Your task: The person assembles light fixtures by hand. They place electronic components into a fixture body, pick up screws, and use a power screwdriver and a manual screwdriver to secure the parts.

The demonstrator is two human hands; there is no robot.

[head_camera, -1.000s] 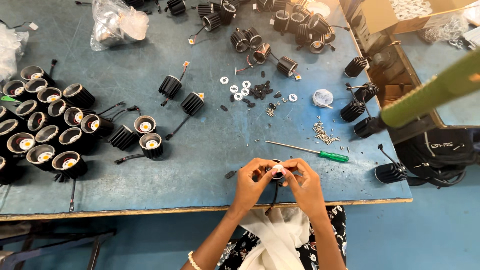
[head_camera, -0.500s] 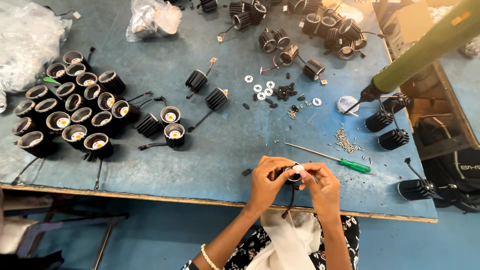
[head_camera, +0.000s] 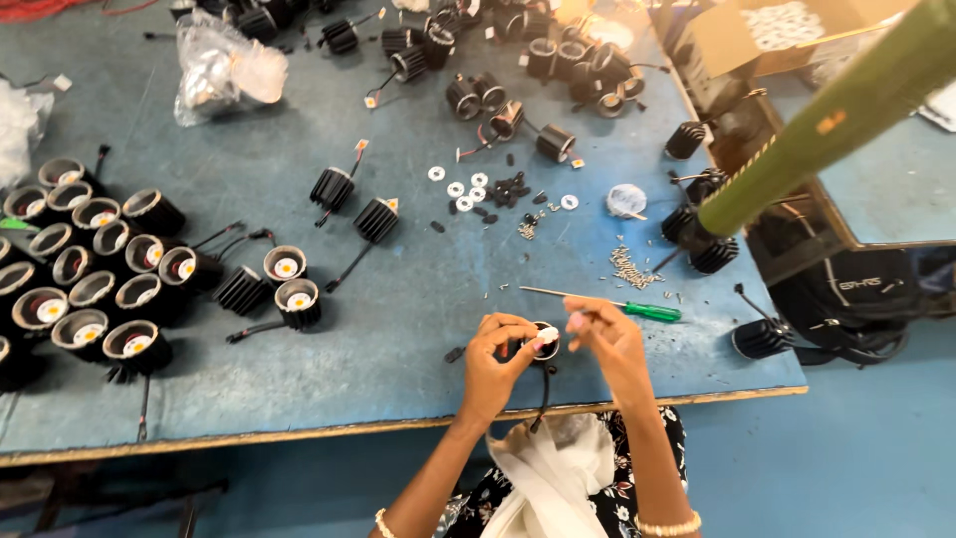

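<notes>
Head view — left hand (head_camera: 495,354) and right hand (head_camera: 607,337) both pinch a small black lamp housing (head_camera: 543,342), fingers curled tight around it, green screwdriver (head_camera: 609,305) just beyond.

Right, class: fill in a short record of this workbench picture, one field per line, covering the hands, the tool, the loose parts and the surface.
Left hand: left hand grips the small black lamp housing from its left side.
Right hand: right hand pinches at the housing's open top.
Tool: green-handled screwdriver lies on the table just beyond the hands, untouched.
Loose parts: white washers and a pile of small screws.
Finished pile: housings clustered at far left.
Surface: blue table.
</notes>
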